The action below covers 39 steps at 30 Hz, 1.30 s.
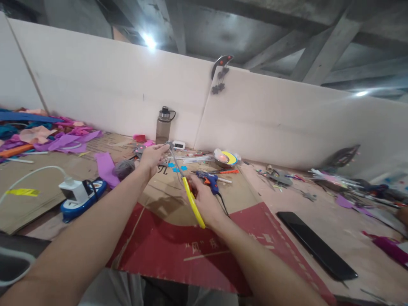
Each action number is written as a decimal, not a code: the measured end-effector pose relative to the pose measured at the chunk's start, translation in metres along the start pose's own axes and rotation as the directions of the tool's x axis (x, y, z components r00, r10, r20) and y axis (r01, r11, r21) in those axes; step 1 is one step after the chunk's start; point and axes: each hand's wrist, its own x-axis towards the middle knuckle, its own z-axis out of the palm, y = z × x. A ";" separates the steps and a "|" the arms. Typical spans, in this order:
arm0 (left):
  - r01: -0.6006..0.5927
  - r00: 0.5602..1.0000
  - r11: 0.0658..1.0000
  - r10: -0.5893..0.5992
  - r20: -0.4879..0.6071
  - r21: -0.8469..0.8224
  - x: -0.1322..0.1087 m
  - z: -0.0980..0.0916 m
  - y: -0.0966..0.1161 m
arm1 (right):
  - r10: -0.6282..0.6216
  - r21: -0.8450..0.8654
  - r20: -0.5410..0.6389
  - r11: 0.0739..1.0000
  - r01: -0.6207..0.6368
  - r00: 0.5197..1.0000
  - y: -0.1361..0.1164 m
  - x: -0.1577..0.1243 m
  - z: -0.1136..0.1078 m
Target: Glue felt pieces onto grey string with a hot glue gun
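Observation:
My right hand (pixel 202 197) is closed around yellow-handled scissors (pixel 193 204), whose blades point up and left. At the tips of the blades my left hand (pixel 154 157) pinches a small grey piece (pixel 170 146). Small blue flower-shaped cutouts (pixel 175 168) lie on the cardboard just below the blades. A blue glue gun (pixel 208 180) rests right beside my right hand. Left of my left hand sits a grey bundle (pixel 125 168).
A bottle (pixel 163 127) stands by the white partition (pixel 127 85). A bowl (pixel 225 159) sits behind the glue gun. At the left are a power strip (pixel 83 202) and coloured scraps (pixel 68 142); a black phone (pixel 315 244) lies at the right.

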 end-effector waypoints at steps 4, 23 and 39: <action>-0.005 1.000 0.992 0.008 0.023 -0.127 0.001 0.002 -0.002 | -0.011 0.048 0.081 0.999 0.007 0.997 0.009 -0.002 -0.003; 0.018 0.999 0.993 -0.015 0.032 -0.120 -0.012 0.015 0.004 | 0.062 -0.264 -0.075 0.961 -0.080 0.995 0.016 0.005 -0.006; 0.079 0.989 0.996 -0.073 0.129 -0.047 -0.023 0.027 0.003 | 0.079 -0.529 -0.142 0.837 -0.143 0.987 0.019 0.010 -0.010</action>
